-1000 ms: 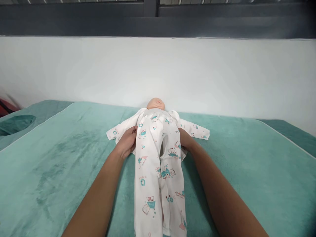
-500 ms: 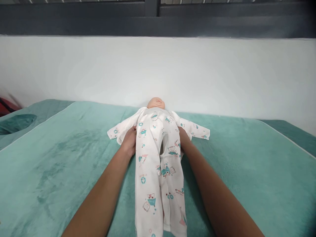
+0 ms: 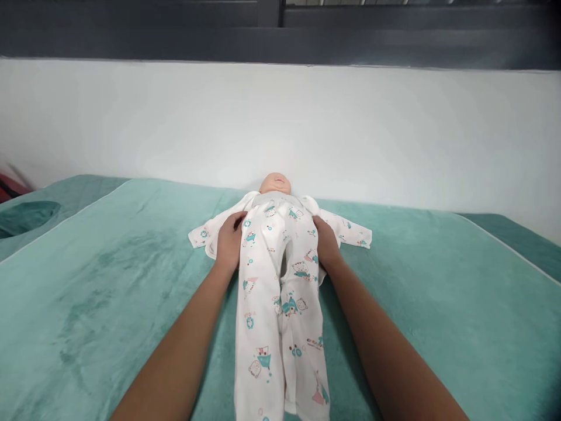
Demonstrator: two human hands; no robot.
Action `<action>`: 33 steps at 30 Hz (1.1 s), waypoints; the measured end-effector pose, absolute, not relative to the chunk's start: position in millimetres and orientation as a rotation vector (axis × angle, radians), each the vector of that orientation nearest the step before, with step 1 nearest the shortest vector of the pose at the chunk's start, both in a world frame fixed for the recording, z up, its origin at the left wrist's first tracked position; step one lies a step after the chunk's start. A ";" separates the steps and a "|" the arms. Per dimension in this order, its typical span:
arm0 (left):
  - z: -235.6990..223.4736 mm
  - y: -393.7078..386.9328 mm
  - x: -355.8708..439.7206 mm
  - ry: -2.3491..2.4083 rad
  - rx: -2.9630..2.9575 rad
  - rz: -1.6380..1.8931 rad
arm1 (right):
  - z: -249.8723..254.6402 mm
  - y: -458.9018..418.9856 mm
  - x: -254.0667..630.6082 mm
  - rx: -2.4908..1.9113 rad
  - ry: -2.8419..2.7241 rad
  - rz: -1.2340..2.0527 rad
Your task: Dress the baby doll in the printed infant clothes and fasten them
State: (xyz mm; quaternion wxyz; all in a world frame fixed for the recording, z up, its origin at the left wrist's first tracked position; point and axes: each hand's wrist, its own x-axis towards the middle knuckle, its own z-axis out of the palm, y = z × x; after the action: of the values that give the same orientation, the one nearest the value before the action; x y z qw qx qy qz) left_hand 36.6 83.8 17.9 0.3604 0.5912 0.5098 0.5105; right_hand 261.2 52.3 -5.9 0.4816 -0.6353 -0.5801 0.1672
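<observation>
A baby doll (image 3: 275,182) lies on its back with its head by the wall. It wears a white printed baby top (image 3: 354,233), sleeves spread out to both sides. White baby pants (image 3: 260,292) with teal and pink cartoon prints lie over its body and stretch toward me. My left hand (image 3: 229,241) is closed on the left side of the pants near the waist, thumb on top. At the opposite side, my right hand (image 3: 326,241) grips the right edge, its fingertips hidden behind the cloth. A dark opening shows at the crotch.
Green plush fabric (image 3: 131,304) covers the bed, with pale seams toward both sides. A white wall (image 3: 394,134) rises right behind the doll's head, below a dark frame (image 3: 175,35). Something red (image 3: 13,187) stands at the far left.
Both hands have shifted slightly up along the sides of the pants, and more of the fingers and thumbs shows. The pants legs have moved slightly left in the view.
</observation>
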 end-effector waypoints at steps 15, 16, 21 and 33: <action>35.7 120.6 38.0 1.201 1.731 1.203 | 13.6 70.6 276.8 -1.436 -1.426 0.562; 35.2 122.0 37.2 1.192 1.715 1.187 | 15.7 72.7 279.3 -1.449 -1.462 0.570; 29.2 127.3 33.1 1.131 1.704 1.082 | 29.3 82.0 286.3 -1.432 -1.672 0.622; 27.3 126.3 40.8 1.207 1.748 1.132 | 19.6 91.9 273.2 -1.236 -1.519 0.638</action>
State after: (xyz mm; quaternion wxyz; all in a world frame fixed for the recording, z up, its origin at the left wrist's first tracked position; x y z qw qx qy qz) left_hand 40.8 126.3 27.3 0.3592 0.6777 0.4680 0.4390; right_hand 273.2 91.9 19.6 0.5151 -0.5143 -0.6321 0.2657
